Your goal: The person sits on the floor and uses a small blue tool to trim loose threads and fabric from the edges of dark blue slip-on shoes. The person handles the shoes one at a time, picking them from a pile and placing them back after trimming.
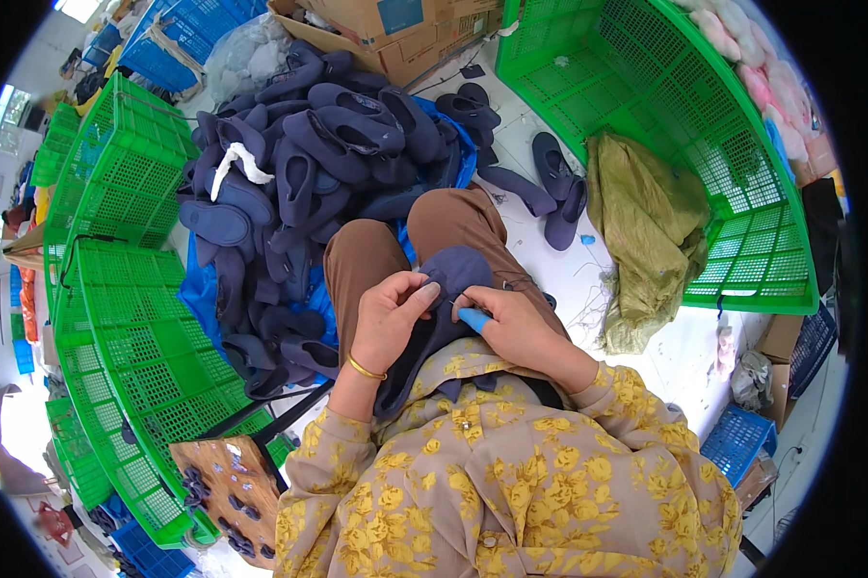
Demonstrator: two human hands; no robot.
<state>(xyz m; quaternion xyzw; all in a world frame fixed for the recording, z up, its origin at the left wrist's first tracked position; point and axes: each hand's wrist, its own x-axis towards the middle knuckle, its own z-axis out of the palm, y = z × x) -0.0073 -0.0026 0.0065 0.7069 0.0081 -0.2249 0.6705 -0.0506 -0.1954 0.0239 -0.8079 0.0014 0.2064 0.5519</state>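
Observation:
A dark navy fabric shoe (458, 267) lies across my lap, its rounded toe pointing away from me. My left hand (384, 323) is closed at the shoe's left edge, thumb and forefinger pressed together on it. On the other side, my right hand (513, 326) pinches at the shoe's upper; a blue wrap (473, 319) covers part of one finger. Whatever small thing sits between the right fingertips is too fine to make out. Beyond my knees, a big heap of similar navy shoes (328, 135) rests on a blue sheet (201, 289).
Green mesh crates (116, 328) line the left side; another green crate (646, 77) stands at the right behind an olive sack (646, 231). Several loose shoes (554, 178) lie on the white floor. A wooden board (227, 472) with small dark pieces is at my lower left. Cardboard boxes (424, 48) stand behind.

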